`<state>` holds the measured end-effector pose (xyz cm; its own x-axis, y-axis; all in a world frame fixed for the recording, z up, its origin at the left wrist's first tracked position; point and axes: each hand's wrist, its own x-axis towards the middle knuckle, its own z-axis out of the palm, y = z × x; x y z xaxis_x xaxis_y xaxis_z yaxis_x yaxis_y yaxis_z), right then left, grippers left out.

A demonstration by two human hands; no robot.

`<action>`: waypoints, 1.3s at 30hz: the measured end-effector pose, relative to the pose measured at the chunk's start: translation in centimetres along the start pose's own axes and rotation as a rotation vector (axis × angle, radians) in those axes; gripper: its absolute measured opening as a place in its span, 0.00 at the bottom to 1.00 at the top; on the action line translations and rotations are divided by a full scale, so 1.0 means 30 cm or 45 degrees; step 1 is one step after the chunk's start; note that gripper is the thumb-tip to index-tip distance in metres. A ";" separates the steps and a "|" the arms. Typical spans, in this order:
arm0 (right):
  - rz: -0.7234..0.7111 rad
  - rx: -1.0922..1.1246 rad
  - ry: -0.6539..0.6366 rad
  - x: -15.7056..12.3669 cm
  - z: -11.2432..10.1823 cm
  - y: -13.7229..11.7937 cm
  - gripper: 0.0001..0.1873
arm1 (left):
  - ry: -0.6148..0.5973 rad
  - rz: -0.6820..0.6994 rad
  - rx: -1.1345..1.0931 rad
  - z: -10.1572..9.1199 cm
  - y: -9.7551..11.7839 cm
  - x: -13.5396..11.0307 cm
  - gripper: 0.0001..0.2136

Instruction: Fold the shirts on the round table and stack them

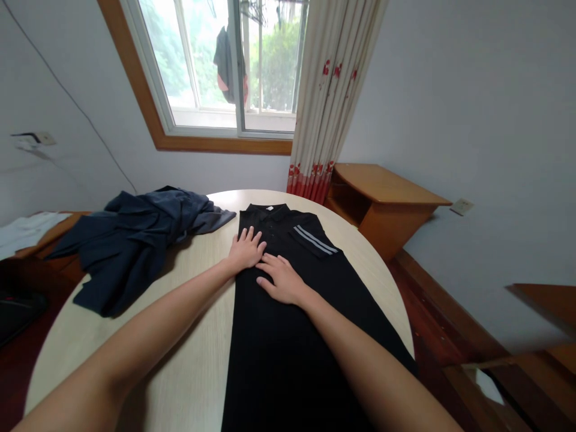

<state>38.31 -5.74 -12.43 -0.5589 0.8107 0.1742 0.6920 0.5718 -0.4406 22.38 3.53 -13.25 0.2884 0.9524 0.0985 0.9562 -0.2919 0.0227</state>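
Note:
A black polo shirt [274,336] lies spread on the round table [193,360], its collar toward the window. Its left edge runs straight, and one short sleeve with two grey stripes [315,240] rests on top of the body at the right. My left hand [246,249] lies flat on the shirt's left edge below the collar, fingers spread. Just nearer and to the right, my right hand [282,279] rests palm down on the shirt front with its fingers stretched out, close against the left thumb. Neither hand grips the cloth.
A heap of dark blue clothes [135,234] covers the table's left side and hangs over its edge. Beyond the table are a window [238,72], a curtain [333,90] and a wooden cabinet [391,186]. A white cloth [31,231] lies at far left.

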 end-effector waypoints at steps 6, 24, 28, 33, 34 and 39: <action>0.003 0.059 0.009 0.036 -0.048 0.066 0.20 | -0.047 -0.033 -0.048 0.000 -0.036 0.054 0.30; 0.421 -0.069 0.349 -0.187 -0.170 0.425 0.26 | 0.121 0.055 0.050 -0.050 -0.043 -0.022 0.33; 0.440 -0.151 0.308 -0.195 -0.158 0.427 0.26 | -0.026 0.144 -0.008 -0.031 0.011 -0.284 0.34; 0.484 -0.249 0.258 -0.204 -0.151 0.383 0.26 | -0.133 0.203 -0.066 -0.051 -0.028 -0.439 0.36; 0.485 -0.256 0.251 -0.213 -0.148 0.369 0.26 | -0.144 0.210 -0.072 -0.058 -0.041 -0.451 0.37; 0.484 -0.213 0.239 -0.285 -0.119 0.278 0.27 | -0.199 0.267 -0.099 -0.087 -0.099 -0.488 0.36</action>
<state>50.49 -7.45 -14.46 -0.1690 0.9669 0.1911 0.9051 0.2290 -0.3583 15.18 -9.78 -12.15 0.4898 0.8707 -0.0457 0.8698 -0.4843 0.0946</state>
